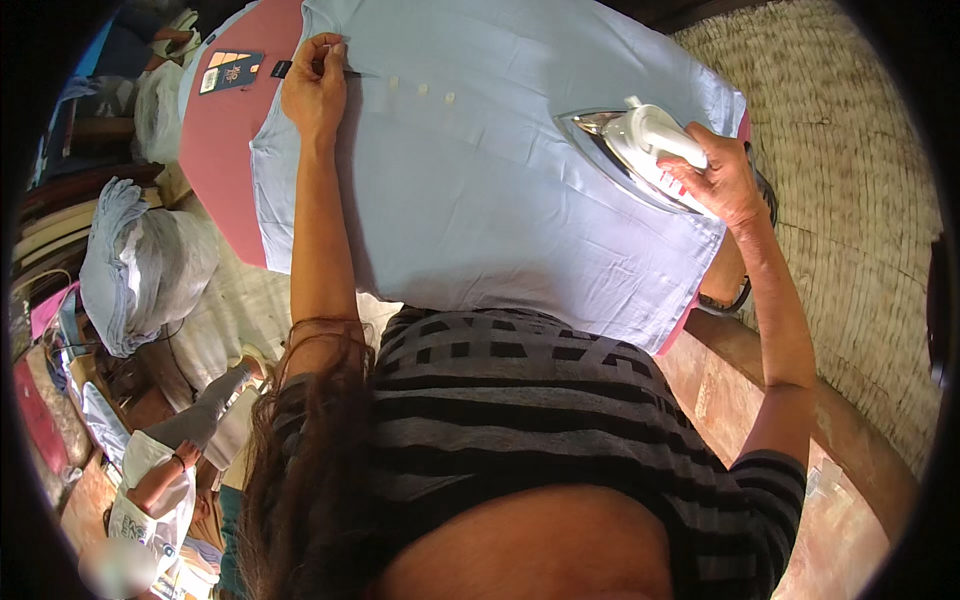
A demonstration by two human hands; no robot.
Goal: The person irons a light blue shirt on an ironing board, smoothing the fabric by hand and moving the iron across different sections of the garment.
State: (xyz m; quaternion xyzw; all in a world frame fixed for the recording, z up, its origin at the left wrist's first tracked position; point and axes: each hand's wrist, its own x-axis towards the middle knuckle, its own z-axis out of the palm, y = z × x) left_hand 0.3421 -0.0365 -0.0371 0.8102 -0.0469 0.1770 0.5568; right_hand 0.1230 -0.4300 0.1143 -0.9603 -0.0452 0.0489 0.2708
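A light blue shirt (pixel 480 170) with a short row of pale buttons lies spread over a pink-covered ironing board (pixel 222 165). Near the neckline, my left hand (pixel 318 88) is closed, its fingertips pinched at the cloth by the front opening. A dark hang tag (pixel 230 72) lies in the neck opening, close to a small black label (pixel 281 69). My right hand (pixel 722 178) is wrapped around the handle of a white iron (pixel 640 140). The iron's metal soleplate rests on the shirt towards its hem, with the tip pointing up and left.
A dark cord (pixel 766 190) hangs beyond my right wrist. Woven matting (pixel 840 190) covers the area at the right, bordered by a curved brown edge (pixel 840 430). Folded blue garments (pixel 115 265) and plastic-wrapped bundles are stacked at left. Another person (pixel 160 480) sits at lower left.
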